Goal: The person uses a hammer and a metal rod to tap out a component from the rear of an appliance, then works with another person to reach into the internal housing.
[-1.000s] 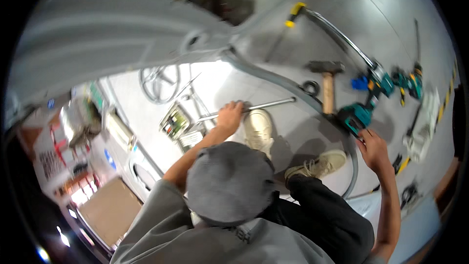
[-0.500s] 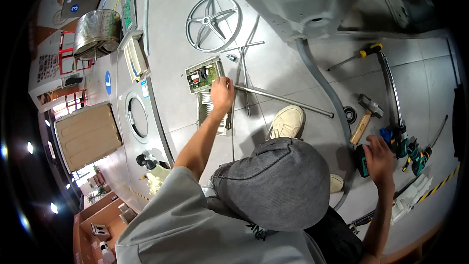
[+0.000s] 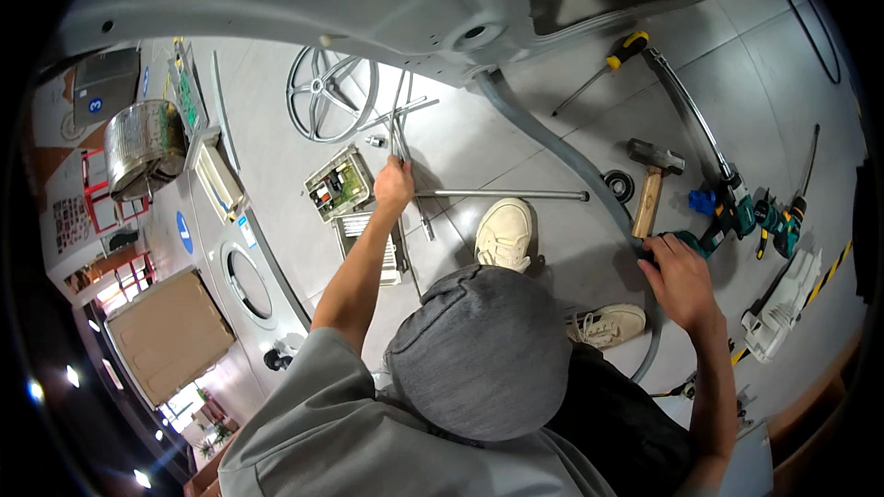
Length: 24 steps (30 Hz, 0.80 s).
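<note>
My left hand [image 3: 394, 184] is closed, its fingers curled round a thin metal rod [image 3: 396, 133] amid several rods lying crossed on the floor. A thicker metal rod [image 3: 502, 193] lies just right of that hand. Beside it, an open plastic housing with a circuit board [image 3: 339, 184] and a ribbed grey cover [image 3: 373, 253] lie on the floor. My right hand [image 3: 680, 278] is open, thumb apart, above the base of a green-and-black cordless drill [image 3: 727, 213]; whether it touches cannot be seen. Near its fingertips is the wooden handle of a hammer [image 3: 648, 202].
A large grey metal casing [image 3: 368, 0] overhangs the far side, with a grey hose [image 3: 552, 143] running down from it. A spoked wheel [image 3: 318, 87], a screwdriver [image 3: 626, 51], a long chrome bar [image 3: 691, 110], a second green power tool [image 3: 783, 225] and a metal drum [image 3: 143, 152] lie about.
The view has shifted and turned, bringing more of the grey casing in. My right hand has moved toward the hammer handle, over the drill's base. My left hand now closes round the thin rod.
</note>
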Tool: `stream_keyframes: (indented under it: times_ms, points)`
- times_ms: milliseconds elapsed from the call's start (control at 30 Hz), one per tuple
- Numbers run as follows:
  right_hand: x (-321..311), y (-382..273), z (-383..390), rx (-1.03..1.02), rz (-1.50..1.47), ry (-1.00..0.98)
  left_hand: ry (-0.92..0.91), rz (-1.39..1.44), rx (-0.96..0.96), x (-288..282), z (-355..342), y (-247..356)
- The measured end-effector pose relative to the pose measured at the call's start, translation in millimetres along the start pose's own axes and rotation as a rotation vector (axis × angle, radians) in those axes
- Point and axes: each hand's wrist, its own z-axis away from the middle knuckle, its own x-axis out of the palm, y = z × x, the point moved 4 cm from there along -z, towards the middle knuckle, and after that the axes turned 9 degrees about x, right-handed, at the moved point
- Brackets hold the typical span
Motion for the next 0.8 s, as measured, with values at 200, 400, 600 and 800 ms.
stream_keyframes:
  times_ms: [200, 400, 600, 800]
  points:
    - [-4.0, 1.6, -7.5, 0.024, 0.006, 0.004, -0.096, 0.251, 0.267, -10.6, 9.9, 4.4]
    - [-8.7, 0.6, -11.0, 0.028, 0.022, 0.023, -0.165, 0.046, 0.424, -17.5, 41.5, 32.5]
    - [-15.5, -3.0, -12.3, -0.025, 0.0, 0.063, -0.019, 0.179, 0.419, -46.6, 62.6, 64.6]
    - [-23.5, -10.7, -15.1, -0.074, 0.003, 0.075, 0.134, 0.094, 0.638, -91.9, 66.2, 105.2]
